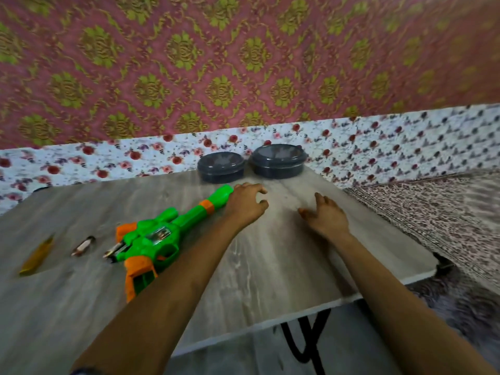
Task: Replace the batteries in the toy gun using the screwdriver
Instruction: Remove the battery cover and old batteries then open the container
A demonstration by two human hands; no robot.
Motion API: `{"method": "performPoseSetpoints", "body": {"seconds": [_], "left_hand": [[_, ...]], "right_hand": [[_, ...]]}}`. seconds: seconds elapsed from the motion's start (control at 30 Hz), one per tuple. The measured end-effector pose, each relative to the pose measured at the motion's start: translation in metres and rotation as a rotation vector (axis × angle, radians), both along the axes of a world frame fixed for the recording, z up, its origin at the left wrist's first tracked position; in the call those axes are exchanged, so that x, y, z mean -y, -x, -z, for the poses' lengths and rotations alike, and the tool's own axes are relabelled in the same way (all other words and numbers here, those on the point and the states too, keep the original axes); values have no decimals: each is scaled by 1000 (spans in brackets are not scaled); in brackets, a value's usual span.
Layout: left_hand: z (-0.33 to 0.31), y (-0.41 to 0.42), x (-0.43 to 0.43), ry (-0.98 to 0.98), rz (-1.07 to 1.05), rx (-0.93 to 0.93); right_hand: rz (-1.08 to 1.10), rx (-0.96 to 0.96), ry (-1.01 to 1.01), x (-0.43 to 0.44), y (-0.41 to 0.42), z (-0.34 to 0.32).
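Note:
A green and orange toy gun (159,234) lies flat on the grey wooden table (270,266), its barrel pointing toward the far right. Beside its rear end rests one battery (115,250), and a second battery (83,245) lies further left. A yellow-handled screwdriver (38,256) sits near the left edge. My left hand (247,203) hovers just past the barrel's tip with loosely curled fingers and holds nothing. My right hand (326,216) is spread over the bare tabletop to the right, fingers relaxed.
Two round dark lidded containers (220,167) (277,160) stand at the table's far edge against a floral wall. A patterned bedcover (433,212) lies to the right. The table's near right edge drops to a black folding leg (305,339).

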State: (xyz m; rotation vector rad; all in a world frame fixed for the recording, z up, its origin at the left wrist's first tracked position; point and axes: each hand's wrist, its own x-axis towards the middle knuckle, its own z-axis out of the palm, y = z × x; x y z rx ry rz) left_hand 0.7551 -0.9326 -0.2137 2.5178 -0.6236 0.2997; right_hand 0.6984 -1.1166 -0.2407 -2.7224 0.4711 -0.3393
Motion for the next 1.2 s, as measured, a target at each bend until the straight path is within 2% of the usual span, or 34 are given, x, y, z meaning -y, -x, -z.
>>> {"method": "performPoseSetpoints", "body": {"seconds": [0.27,0.53,0.63,0.73,0.9,1.07,1.2], "left_hand": [[6,-82,33,-133,-22,13],[-4,-159,79,-324,-3,122],[-7,-187,90,-376,-35,97],[-8,-200,92,-528,-35,77],[-2,-185,93,-604,-32,119],[-10,-131,90,-656,14,154],[-22,-68,81,-627,98,145]], "right_hand": [[-17,-177,124,26,-33,24],[-37,-194,120,28,-37,26],[-39,-200,107,28,-37,25],[-36,-189,113,28,-38,26],[-23,-153,103,28,-37,25],[-1,-106,57,26,-34,22],[-7,-1,-110,21,-17,13]]}}
